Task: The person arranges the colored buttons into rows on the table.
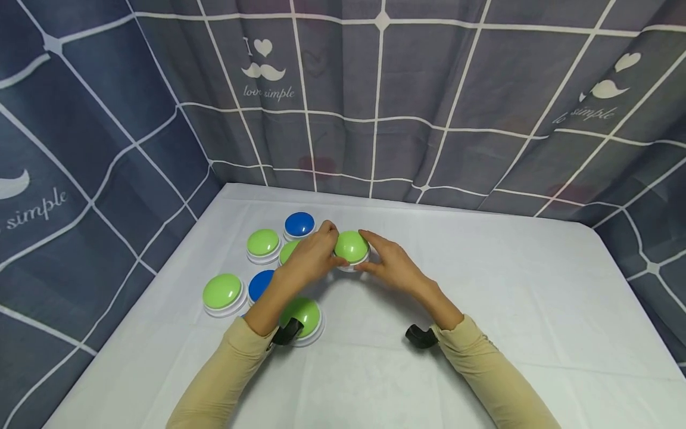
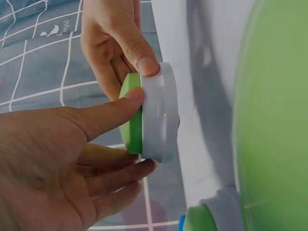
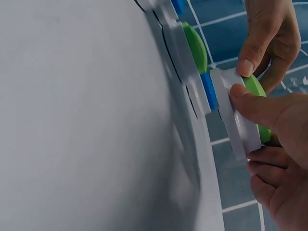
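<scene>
Both hands hold a push button with a green dome and a white round base [image 1: 351, 246], raised above the white table. My left hand [image 1: 315, 255] grips its left side, thumb on the near edge. On the opposite side, my right hand [image 1: 395, 265] pinches the rim between thumb and fingers. The left wrist view shows the white base [image 2: 156, 110] side-on, with both thumbs on it. From the right wrist view, the same button [image 3: 238, 118] hangs tilted, dome facing away from the tabletop.
Several similar buttons stand on the left of the table [image 1: 482, 298], among them a blue one [image 1: 299, 224] at the back and another blue one [image 1: 261, 285]. A green button [image 1: 302, 316] sits partly under the left forearm. Grey checked curtains [image 1: 343, 71] enclose the table.
</scene>
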Motion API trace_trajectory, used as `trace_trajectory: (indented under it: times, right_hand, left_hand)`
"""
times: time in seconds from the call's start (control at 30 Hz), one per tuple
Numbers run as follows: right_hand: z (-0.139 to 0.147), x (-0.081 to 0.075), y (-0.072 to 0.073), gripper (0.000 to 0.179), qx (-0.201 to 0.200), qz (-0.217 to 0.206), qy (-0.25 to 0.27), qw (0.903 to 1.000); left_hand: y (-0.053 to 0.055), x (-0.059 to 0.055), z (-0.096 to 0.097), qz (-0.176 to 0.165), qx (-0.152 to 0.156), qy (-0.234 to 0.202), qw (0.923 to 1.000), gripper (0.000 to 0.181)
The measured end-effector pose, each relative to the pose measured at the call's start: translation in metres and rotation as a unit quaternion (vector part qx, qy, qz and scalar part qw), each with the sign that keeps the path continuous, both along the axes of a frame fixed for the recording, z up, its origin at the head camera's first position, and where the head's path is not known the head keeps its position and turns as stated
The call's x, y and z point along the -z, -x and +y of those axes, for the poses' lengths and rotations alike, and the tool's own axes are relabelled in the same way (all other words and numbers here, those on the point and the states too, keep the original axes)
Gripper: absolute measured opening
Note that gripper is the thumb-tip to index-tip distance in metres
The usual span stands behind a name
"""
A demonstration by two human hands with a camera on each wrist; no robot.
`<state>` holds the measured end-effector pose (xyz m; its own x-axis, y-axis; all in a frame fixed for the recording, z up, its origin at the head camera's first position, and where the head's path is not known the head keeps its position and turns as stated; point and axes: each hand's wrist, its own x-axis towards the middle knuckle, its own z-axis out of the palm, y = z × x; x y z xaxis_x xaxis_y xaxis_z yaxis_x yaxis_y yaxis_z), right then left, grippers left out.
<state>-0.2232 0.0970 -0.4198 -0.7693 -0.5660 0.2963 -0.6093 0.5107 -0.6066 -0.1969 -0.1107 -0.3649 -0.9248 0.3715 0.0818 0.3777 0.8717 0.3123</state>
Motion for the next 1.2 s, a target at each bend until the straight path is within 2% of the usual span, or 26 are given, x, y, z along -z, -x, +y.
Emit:
trace_trajectory:
  times: [0.2, 0.37, 0.57, 0.87, 1.2]
  right_hand:
    - [0.001, 0.003, 0.020, 0.076, 0.022, -0.013, -0.013, 0.9996]
    - [0.000, 0.010, 0.034, 0.077, 0.028, -0.024, -0.016, 0.9992]
    - [-0.002, 0.019, 0.046, 0.078, 0.041, -0.045, -0.016, 0.9980]
    - [-0.004, 0.024, 0.051, 0.077, 0.036, -0.051, -0.027, 0.9977]
    - [-0.005, 0.024, 0.052, 0.075, 0.033, -0.048, -0.029, 0.9979]
  left_hand:
    - [0.023, 0.003, 0.004, -0.019, -0.002, -0.026, 0.9995, 0.051]
    - [0.040, 0.008, 0.006, -0.033, -0.008, -0.027, 0.9991, 0.047]
    - [0.056, 0.013, 0.007, -0.065, -0.015, -0.034, 0.9972, 0.047]
    - [0.068, 0.018, 0.007, -0.099, -0.014, -0.022, 0.9948, 0.048]
    - [0.071, 0.019, 0.007, -0.104, -0.019, -0.017, 0.9943, 0.045]
